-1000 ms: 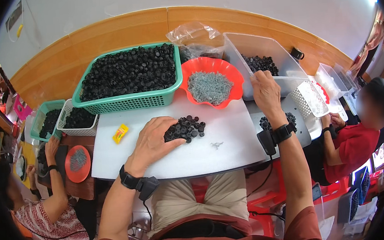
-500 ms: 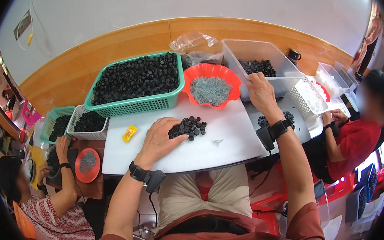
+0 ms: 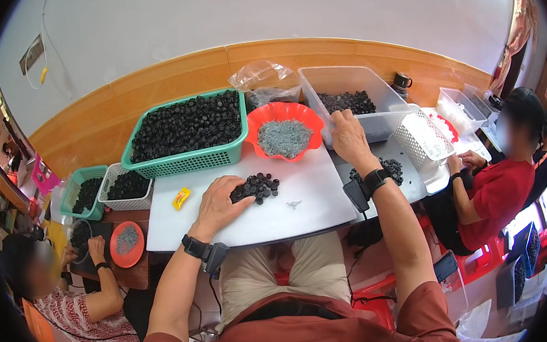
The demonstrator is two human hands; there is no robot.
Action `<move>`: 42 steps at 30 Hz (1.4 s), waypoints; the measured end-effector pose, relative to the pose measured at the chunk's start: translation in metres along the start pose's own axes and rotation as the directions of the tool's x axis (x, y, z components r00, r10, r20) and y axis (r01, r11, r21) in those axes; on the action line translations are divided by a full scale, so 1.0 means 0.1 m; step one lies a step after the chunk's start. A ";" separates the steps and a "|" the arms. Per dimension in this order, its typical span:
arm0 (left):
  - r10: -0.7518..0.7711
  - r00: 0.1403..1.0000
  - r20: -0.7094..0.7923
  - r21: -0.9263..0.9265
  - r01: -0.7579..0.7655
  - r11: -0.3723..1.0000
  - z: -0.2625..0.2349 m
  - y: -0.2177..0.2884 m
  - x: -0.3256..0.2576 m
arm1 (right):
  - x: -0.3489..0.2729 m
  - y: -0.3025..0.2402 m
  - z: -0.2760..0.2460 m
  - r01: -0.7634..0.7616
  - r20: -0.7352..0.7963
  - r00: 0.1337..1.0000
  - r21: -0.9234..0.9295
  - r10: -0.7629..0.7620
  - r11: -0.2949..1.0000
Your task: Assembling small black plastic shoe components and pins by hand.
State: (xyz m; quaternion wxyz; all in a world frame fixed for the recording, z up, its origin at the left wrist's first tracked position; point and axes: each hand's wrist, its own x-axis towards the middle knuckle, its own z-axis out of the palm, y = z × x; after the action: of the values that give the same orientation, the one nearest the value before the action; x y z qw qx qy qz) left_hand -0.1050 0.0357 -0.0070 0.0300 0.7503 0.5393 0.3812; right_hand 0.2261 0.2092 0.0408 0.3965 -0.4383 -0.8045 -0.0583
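While the small heap of black caps (image 3: 258,186) lies on the white board (image 3: 302,210) just in front of the person, the left hand (image 3: 219,204) rests flat against its near-left side, fingers spread and curved loosely over the edge of the heap, touching it rather than clamped on any piece. The right hand (image 3: 350,138) sits at the front wall of the clear plastic bin (image 3: 370,96), fingers drawn together on the rim; whether it pinches a part there I cannot tell. A tiny grey metal piece (image 3: 295,204) lies alone on the board, just right of the heap. Behind the heap stand the red bowl of grey parts (image 3: 283,135) and the green basket of black caps (image 3: 187,129), both close to the board's far edge. The likeliest slip, I judge, is a broad sweep of the left hand scattering caps toward the near edge of the board, where they would drop onto the lap; the lone grey piece could be brushed off the same way. The right forearm crosses beside a second black heap (image 3: 386,168) on the grey surface and could drag it. Open room lies on the board's left half, bare but for a yellow wrapper (image 3: 181,198); seated co-workers crowd both sides.
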 end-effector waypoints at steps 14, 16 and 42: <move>0.004 1.000 0.014 0.050 -0.005 0.999 0.02 0.02 0.01 | -0.01 -0.07 -0.08 -0.061 0.040 0.997 -0.015 0.062 0.998; 0.006 1.000 0.013 0.045 -0.006 0.999 0.02 0.01 -0.01 | -0.02 -0.09 -0.07 -0.070 0.053 0.996 -0.015 0.071 0.997; -0.039 0.998 0.053 -0.015 0.040 0.999 0.00 -0.03 -0.03 | -0.03 -0.10 -0.06 -0.044 0.078 0.996 -0.059 0.049 0.997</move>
State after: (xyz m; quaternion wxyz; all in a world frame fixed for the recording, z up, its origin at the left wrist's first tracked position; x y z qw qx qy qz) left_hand -0.1083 0.0340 -0.0100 0.0575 0.7490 0.5499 0.3651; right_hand 0.2234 0.1984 0.0454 0.3527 -0.4701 -0.8072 -0.0545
